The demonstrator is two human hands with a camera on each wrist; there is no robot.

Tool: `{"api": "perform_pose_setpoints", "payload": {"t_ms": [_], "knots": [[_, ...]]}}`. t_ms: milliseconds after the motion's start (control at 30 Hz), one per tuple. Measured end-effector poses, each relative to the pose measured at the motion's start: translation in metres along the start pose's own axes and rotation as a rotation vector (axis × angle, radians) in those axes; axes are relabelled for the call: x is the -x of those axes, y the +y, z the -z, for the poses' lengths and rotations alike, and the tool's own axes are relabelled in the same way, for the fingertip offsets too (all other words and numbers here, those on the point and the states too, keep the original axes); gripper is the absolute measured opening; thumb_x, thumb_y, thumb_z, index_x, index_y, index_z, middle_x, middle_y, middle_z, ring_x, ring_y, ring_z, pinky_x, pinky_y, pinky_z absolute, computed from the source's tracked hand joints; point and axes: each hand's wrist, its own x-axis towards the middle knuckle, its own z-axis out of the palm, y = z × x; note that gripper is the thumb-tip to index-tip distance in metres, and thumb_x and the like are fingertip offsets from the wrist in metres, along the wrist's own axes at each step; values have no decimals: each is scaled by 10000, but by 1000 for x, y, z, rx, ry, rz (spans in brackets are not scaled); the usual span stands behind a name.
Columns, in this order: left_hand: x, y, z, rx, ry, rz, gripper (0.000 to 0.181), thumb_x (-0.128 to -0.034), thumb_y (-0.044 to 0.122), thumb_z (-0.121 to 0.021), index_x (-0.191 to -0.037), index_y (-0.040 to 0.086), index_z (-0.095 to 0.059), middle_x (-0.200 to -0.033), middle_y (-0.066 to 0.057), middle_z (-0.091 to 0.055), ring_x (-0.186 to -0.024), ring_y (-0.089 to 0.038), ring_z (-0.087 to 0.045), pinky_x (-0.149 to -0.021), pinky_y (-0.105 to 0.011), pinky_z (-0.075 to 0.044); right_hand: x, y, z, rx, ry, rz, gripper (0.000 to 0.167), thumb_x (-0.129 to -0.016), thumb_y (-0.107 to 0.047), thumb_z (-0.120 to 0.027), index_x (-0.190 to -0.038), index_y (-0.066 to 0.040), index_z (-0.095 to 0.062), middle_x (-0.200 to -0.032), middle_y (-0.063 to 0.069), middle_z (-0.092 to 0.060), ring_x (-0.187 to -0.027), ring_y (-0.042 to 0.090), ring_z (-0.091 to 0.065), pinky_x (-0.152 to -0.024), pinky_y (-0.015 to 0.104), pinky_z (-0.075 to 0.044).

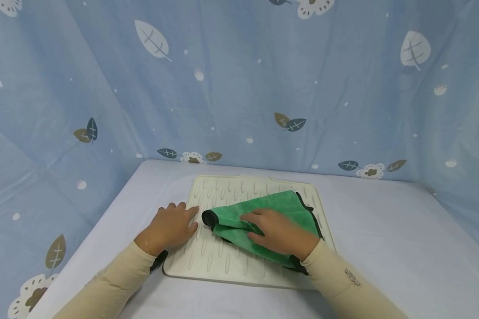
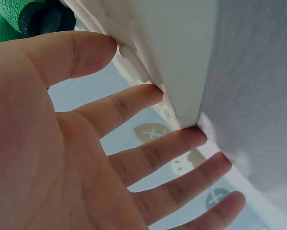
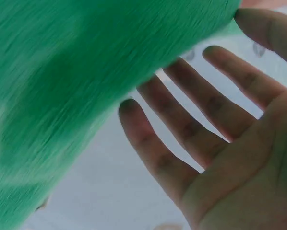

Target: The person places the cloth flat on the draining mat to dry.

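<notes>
A cream ridged mat [image 1: 227,268] lies flat on the table. Across its middle and right side spreads a green cloth [image 1: 277,201] with black edging, folded and bunched, its black-tipped corner pointing left. My left hand [image 1: 169,227] rests on the mat's left edge, fingers spread; in the left wrist view, thumb and fingertips touch the mat's rim [image 2: 174,57]. On top of the cloth lies my right hand [image 1: 277,230]. The right wrist view has its fingers [image 3: 215,103] straight and apart, tips against the green pile [image 3: 76,72]. Part of the cloth is hidden beneath this hand.
White fabric covers the table [image 1: 383,239] around the mat. A blue curtain [image 1: 239,88] printed with leaves and flowers hangs behind and along both sides. Something small and black [image 1: 159,260] shows at my left wrist.
</notes>
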Motion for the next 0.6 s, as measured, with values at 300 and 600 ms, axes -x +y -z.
{"api": "perform_pose_setpoints", "payload": {"t_ms": [300, 600], "knots": [[-3, -7, 1, 27, -45, 10, 465, -980, 347, -600, -1386, 120, -598, -1265, -204, -617, -1107, -417, -602, -825, -589, -506, 24, 41, 14, -54, 222, -139, 372, -957, -216, -683, -1310, -103, -650, -1310, 92, -653, -1247, 316, -601, -983, 501, -513], [-9, -2, 13, 229, 156, 3, 286, -994, 224, -569, -1240, 137, -686, -1078, -63, -696, -856, -223, -669, -645, -397, -516, 38, 84, 22, -46, 308, -306, 370, -951, -159, -678, -1298, -37, -641, -1257, 214, -631, -1119, 389, -624, -878, 537, -526]]}}
